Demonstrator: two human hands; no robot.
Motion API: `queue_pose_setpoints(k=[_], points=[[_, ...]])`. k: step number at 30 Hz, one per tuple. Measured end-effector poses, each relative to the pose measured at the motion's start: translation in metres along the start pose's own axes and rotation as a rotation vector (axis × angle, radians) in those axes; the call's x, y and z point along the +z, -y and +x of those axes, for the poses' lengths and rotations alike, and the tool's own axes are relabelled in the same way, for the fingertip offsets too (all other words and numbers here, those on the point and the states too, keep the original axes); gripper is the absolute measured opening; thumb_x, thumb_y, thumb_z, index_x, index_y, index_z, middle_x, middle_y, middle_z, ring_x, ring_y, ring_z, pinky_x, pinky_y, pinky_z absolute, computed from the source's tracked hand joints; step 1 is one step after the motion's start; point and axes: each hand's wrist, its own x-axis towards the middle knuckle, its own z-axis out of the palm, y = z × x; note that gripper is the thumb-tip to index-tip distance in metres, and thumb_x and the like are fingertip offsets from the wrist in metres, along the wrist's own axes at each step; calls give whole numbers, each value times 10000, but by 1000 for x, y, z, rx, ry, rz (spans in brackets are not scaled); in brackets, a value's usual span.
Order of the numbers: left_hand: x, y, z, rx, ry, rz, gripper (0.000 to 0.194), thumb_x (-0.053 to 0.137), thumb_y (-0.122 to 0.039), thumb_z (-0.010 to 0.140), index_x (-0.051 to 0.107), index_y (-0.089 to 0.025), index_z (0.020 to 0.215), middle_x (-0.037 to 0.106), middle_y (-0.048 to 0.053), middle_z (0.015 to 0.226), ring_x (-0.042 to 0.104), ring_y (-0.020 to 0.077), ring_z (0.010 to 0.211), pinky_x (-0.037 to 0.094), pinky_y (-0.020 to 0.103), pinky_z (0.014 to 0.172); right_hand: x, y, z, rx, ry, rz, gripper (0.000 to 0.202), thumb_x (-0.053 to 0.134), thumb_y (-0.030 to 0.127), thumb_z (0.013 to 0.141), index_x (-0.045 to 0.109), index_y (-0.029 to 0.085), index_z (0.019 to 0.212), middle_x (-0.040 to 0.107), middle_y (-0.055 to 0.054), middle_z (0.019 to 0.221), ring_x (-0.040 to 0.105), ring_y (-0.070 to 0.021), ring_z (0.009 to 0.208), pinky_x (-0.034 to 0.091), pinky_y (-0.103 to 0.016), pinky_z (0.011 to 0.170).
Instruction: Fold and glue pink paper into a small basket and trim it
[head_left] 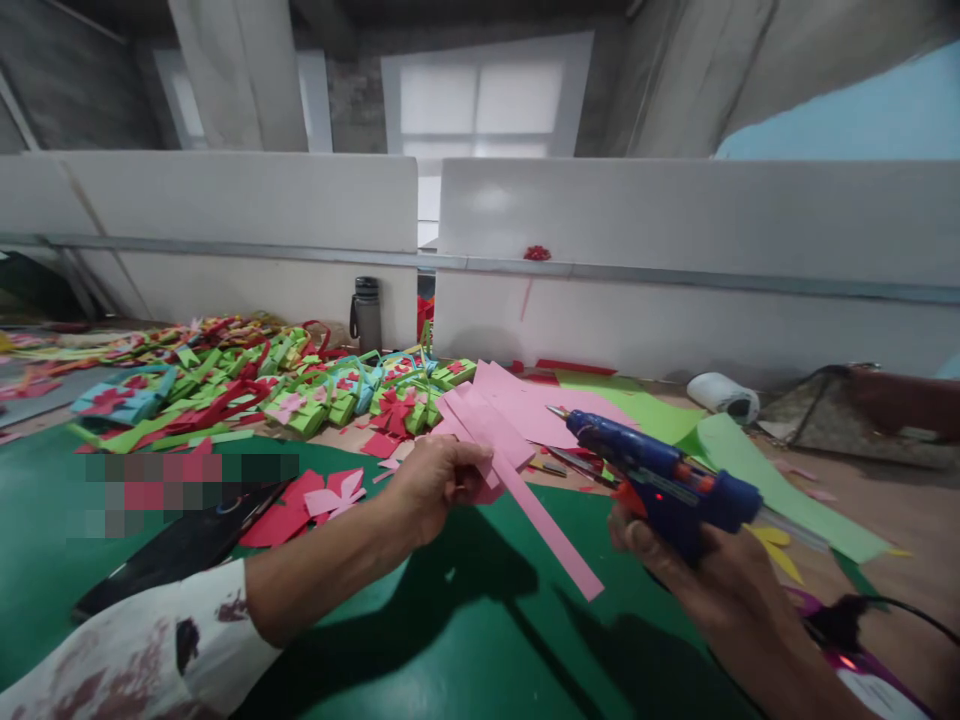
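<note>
- The left hand (439, 482) is clamped on the pink paper (491, 425), thumb and fingers pinching its lower edge above the desk (435, 650).
- A long pink strip (551, 530) slants down and right from the pink paper, its lower end over the green surface of the desk.
- The right hand (712, 580) is closed around the blue glue gun (660, 470), whose nozzle points left, near the pink paper but apart from it.
- A small red light glows on the side of the glue gun.
- Left of the left hand, a black phone (180, 550) lies on the desk beside red paper (285, 510) and a pink flower (336, 497).
- Behind them is a heap of small paper bags (315, 395), mostly green, some blue, with red or pink flowers; a dark bottle (367, 315) stands upright at its back.
- Pink sheets (577, 412) and green sheets (780, 480) lie behind the glue gun, with a white roll (724, 396) on its side and a brown bag (862, 410) farther right.
- A yellow flower (776, 548) lies just beside the right hand.
</note>
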Motion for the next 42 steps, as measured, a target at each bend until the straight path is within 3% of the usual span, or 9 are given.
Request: queue_pose_setpoints(k=[8,12,15,19,23,26,29,33,42], points=[[7,3,-12,74,-10,123,200,725,-196,560,542,-131,512,544,-2,475,437,64,419,223,203,418,4,-5,10,83,-59,-208,490,488,656,769,662,198,758,682,-64,640,639,-248,574,496,-329,506],[7,-4,-17,190,-42,193,205,734,-223,570,560,-130,513,507,-26,457,380,47,413,238,204,428,11,-22,14,-197,-81,-526,532,483,456,863,488,127,1280,703,-136,965,663,-286,788,505,-367,630],[6,-8,-16,198,-66,150,213,739,-216,562,548,-134,520,505,-30,464,374,44,416,224,203,426,20,-32,9,-378,-1,-834,450,490,290,881,488,119,1298,708,-136,899,655,-278,782,477,-415,724],[7,-7,-15,98,6,99,216,714,-212,556,513,-144,516,469,-40,442,344,41,388,233,209,426,34,-36,-1,-454,101,-1019,400,596,260,832,575,186,1224,690,-81,751,641,-242,683,454,-406,715],[12,-1,-19,0,58,72,304,698,-198,528,407,-171,442,371,-68,378,289,32,358,200,209,414,33,-28,-2,-517,50,-935,339,642,281,808,621,159,1123,678,-117,873,629,-277,805,458,-427,745],[14,4,-22,-57,84,74,325,682,-170,515,373,-176,412,320,-80,346,273,30,348,174,209,410,24,-9,1,-730,-162,-618,359,562,299,876,539,117,1184,624,-143,1010,585,-264,930,467,-420,814],[17,8,-26,-104,122,73,240,662,-153,510,430,-166,450,356,-77,368,278,30,357,168,208,414,18,11,2,-899,-239,-440,249,564,169,859,556,137,1106,603,-121,989,555,-272,1018,453,-461,884],[19,11,-29,-137,168,64,272,660,-154,503,402,-167,421,348,-75,363,261,25,356,128,214,404,19,20,2,-1034,-228,-421,224,487,27,821,616,147,960,620,-103,939,573,-255,1010,445,-492,894],[24,15,-29,-172,190,56,272,638,-134,504,390,-169,398,337,-75,351,271,30,342,191,203,394,18,12,1,-1162,-139,-486,201,480,40,846,646,72,956,662,-141,924,575,-287,1038,377,-538,930]])
